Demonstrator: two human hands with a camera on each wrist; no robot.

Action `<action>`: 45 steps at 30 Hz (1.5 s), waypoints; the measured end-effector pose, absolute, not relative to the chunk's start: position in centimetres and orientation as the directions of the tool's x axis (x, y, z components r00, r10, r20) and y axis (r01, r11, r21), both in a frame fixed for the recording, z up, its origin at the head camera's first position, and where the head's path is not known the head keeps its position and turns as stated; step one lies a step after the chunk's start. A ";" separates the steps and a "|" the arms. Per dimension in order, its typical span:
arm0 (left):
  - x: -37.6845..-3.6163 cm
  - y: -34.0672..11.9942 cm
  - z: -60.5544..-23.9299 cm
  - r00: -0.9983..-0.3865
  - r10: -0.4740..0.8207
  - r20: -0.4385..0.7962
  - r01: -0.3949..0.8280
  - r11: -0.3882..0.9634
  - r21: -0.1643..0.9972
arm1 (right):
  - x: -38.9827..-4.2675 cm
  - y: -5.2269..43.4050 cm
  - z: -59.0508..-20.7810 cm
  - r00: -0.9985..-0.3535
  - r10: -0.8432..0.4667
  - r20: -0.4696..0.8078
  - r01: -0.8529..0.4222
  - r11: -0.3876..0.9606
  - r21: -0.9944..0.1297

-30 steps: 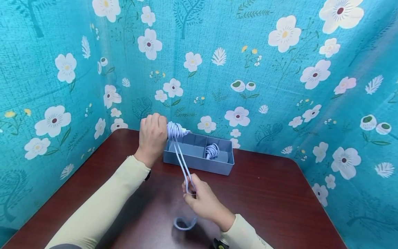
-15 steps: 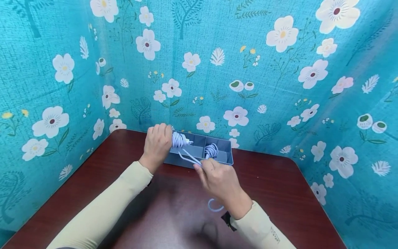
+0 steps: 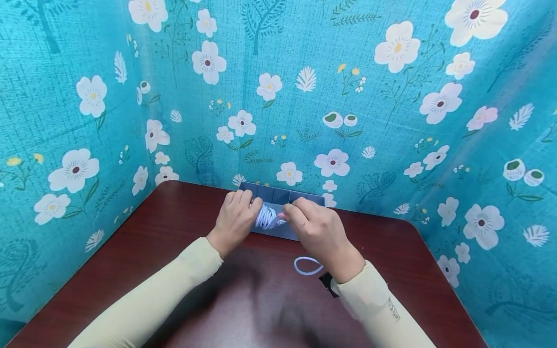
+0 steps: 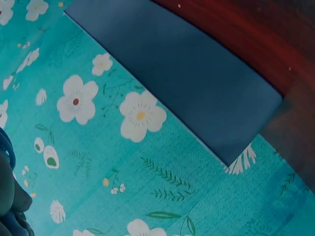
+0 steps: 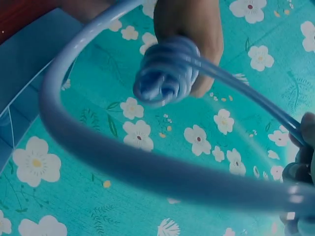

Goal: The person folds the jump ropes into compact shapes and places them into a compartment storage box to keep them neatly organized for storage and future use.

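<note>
My left hand [image 3: 235,220] grips a wound bundle of light blue cord [image 3: 266,217], fingers curled round one end of it. To its right, my right hand [image 3: 319,229] pinches the cord close to the bundle. In the right wrist view a doubled strand [image 5: 241,91] runs from the bundle to the right hand's fingers [image 5: 307,130]. A loose loop of the cord [image 3: 308,274] hangs below the right hand and crosses the right wrist view, blurred. Only a dark edge of the left hand [image 4: 17,199] shows in the left wrist view.
Behind the hands a grey-blue divided box [image 3: 278,233] stands at the back of the dark red table [image 3: 196,203]. My hands cover much of it, and its right compartment is hidden. Floral teal cloth [image 3: 278,145] hangs behind the table and at both sides.
The right hand has risen from low in front, bringing the doubled strand up beside the bundle. The left hand has come down and right with the bundle. The second coil in the box is now covered.
</note>
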State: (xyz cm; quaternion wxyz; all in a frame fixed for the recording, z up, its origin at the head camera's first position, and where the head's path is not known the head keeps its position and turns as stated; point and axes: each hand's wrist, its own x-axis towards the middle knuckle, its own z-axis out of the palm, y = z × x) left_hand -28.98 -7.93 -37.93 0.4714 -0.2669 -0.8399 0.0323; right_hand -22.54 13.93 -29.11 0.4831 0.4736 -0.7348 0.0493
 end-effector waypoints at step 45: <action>-24.2 -5.8 -35.9 -0.104 0.525 0.844 0.725 0.621 -0.297 | -29.2 13.7 -36.1 -0.663 -0.380 0.645 -0.749 0.334 -0.573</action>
